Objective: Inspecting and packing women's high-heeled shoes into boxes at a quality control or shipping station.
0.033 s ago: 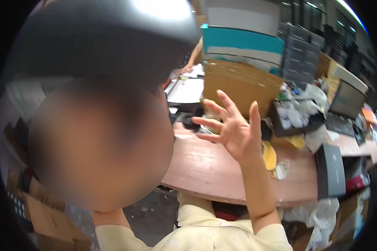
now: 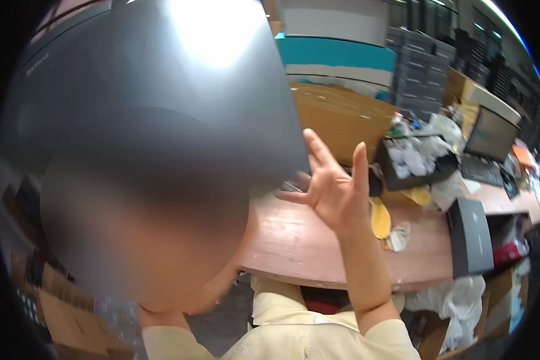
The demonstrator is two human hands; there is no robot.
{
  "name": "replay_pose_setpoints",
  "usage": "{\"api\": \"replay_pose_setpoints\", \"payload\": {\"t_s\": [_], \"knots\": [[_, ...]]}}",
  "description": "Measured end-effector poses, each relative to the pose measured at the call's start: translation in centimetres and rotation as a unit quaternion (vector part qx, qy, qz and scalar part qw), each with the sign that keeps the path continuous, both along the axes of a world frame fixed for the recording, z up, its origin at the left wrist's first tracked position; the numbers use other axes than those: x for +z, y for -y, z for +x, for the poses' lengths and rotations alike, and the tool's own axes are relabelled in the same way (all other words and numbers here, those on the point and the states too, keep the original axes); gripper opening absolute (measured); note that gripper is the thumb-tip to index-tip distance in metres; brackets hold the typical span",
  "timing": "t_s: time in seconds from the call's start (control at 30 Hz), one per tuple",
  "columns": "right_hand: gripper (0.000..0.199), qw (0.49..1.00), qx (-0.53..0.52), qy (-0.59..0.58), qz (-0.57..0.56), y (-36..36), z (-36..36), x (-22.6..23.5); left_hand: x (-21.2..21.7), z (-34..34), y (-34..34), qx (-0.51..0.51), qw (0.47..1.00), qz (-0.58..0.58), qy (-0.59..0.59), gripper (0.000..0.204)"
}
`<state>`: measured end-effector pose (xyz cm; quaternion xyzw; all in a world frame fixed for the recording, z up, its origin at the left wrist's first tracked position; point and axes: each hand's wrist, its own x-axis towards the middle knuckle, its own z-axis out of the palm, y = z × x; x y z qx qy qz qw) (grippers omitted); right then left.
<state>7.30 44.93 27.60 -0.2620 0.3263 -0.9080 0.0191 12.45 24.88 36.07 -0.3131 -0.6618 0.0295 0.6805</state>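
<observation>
A large smooth dark grey box (image 2: pixel 132 78) fills the upper left, close to me, with light glaring off its top. My left forearm (image 2: pixel 165 319) rises below it. A blurred patch covers most of my left hand, so its fingers and their hold are hidden. My right hand (image 2: pixel 333 195) is raised over the table, palm toward the box, thumb and fingers spread. It is beside the box's right corner, and some of its fingers are partly hidden by that corner. Contact between them cannot be made out.
The pinkish table (image 2: pixel 300 243) bears a yellow shoe-sole-shaped piece (image 2: pixel 380 219), a black box (image 2: pixel 396 179) of crumpled white paper and an upright dark grey box (image 2: pixel 471 237). Behind stand a brown carton (image 2: pixel 342 117) and stacked grey boxes (image 2: pixel 417 72). A monitor (image 2: pixel 492 133) and keyboard are at right.
The dark grey box has come down and to the right, its corner reaching my right hand and covering some fingers. My right hand stays spread in nearly the same place.
</observation>
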Motion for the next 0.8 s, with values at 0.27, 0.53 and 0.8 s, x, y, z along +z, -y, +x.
{"api": "replay_pose_setpoints", "payload": {"t_s": [0.27, 0.53, 0.8], "knots": [[0.06, 0.929, -0.081, 0.361, 0.004, -0.2, 5.5, -17.7, -27.1, 5.4, -1.8, -0.16, 0.923, 0.017, 0.351, 0.027], [0.057, 0.768, -0.387, 0.315, 0.401, -4.2, 7.5, -26.9, -30.7, 2.3, 2.4, -0.206, 0.787, 0.271, 0.516, 0.04], [0.031, 0.836, -0.209, 0.507, 0.016, -4.6, 8.8, -26.4, -32.1, -5.4, 0.2, -0.211, 0.172, 0.419, 0.866, 0.03]]}}
